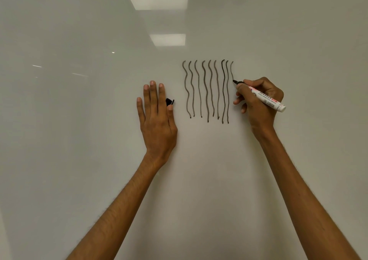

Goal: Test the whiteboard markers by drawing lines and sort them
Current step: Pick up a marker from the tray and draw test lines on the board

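Head cam, I'm looking at a glossy whiteboard point(278, 30), smooth pale surface w/ soft rectangular ceiling-light reflections near top centre and a few thin glints at left. My right hand point(258, 102) has fingers clamped round a marker point(266, 99): cylindrical white plastic barrel w/ red and black print, flat white rear end sticking out to lower right, black collar and dark tip at upper left. Tip is touching the board at the lower end of the short wavy line point(232, 70), the rightmost stroke, which stops well above where the others end. To its left, the eight long wavy lines point(207, 90), vertical squiggles side by side, mostly thin and greyish, the 7th from left clearly darker and denser; most end in small dark dots at the bottom. My left hand point(157, 118) lies flat on the board left of the lines, fingers straight and close together, thumb tucked along the index side. Black cap point(169, 101), small glossy plastic piece, sits pinned betw thumb and index finger, only partly visible behind the finger. Both forearms bare, reaching up from the bottom edge.
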